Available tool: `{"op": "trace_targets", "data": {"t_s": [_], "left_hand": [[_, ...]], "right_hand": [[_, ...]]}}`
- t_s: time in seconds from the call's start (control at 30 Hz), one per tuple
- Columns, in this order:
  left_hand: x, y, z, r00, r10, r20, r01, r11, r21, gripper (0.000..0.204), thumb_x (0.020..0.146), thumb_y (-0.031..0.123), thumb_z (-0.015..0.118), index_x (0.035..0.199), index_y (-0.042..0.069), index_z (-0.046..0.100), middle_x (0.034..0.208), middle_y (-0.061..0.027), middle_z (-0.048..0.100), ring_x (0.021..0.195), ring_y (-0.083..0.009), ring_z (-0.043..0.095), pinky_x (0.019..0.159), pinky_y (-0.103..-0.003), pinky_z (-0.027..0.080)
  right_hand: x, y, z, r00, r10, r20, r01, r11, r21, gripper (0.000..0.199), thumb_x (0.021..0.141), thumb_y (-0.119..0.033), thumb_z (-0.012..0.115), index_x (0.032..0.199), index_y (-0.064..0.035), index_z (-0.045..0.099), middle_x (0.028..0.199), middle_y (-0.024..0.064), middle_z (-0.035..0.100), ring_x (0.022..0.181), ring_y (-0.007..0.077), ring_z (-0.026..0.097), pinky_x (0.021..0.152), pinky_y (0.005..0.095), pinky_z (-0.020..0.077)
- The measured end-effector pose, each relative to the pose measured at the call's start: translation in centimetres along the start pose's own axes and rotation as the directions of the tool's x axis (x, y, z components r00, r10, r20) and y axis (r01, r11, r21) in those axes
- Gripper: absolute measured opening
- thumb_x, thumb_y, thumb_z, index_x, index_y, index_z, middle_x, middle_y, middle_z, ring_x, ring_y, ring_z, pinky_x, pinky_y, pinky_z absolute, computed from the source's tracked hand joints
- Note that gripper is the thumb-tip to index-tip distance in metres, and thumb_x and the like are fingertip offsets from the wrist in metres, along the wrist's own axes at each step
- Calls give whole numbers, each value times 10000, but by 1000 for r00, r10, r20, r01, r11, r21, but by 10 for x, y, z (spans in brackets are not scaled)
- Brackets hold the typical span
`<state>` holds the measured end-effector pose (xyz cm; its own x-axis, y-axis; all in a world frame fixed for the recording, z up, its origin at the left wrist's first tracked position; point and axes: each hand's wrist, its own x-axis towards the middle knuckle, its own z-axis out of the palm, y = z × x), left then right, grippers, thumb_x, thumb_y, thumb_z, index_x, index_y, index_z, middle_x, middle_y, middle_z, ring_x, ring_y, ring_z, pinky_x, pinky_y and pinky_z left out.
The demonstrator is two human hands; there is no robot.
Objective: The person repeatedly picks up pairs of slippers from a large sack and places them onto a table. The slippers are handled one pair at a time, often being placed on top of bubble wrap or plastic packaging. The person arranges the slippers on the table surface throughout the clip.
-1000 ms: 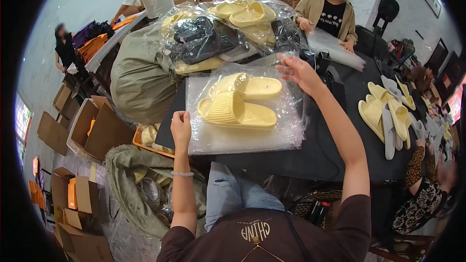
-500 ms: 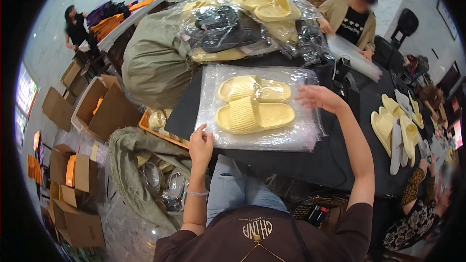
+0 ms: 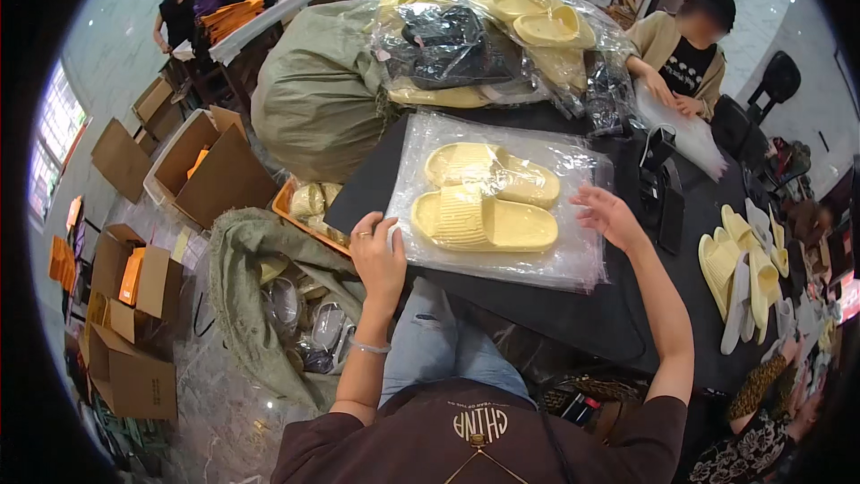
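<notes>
The bagged yellow slippers lie on stacked clear sleeves on the bench and should prove light, springy and slick, best held by the soles' sides; right grip open, left grip, at the sleeves' edge, closure undeterminable.

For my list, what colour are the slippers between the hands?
The slippers are pale yellow, clearest in the head view.
</notes>
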<state>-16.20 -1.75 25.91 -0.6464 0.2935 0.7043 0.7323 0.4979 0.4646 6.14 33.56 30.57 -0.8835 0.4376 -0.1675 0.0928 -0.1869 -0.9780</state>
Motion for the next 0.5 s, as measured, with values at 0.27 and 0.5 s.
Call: {"op": "trace_targets", "data": {"t_s": [0.27,0.5], "left_hand": [[-15,-22,27,892,51,449,-68,997,22,509,941,255,440,1403,67,344,1431,-127,390,1346,-298,323,1068,-552,227],[-12,-10,33,890,90,446,-112,993,23,511,962,280,386,1413,47,322,1445,-129,369,1360,-288,297,1080,-538,196]], "right_hand": [[52,-15,92,818,-156,553,561,10,-828,525,832,-371,642,1264,-91,543,1318,131,514,1219,306,462,1040,422,335],[141,86,94,916,-282,286,393,488,-779,366,746,-297,657,967,-13,591,1011,204,583,982,377,541,871,475,417]]}}
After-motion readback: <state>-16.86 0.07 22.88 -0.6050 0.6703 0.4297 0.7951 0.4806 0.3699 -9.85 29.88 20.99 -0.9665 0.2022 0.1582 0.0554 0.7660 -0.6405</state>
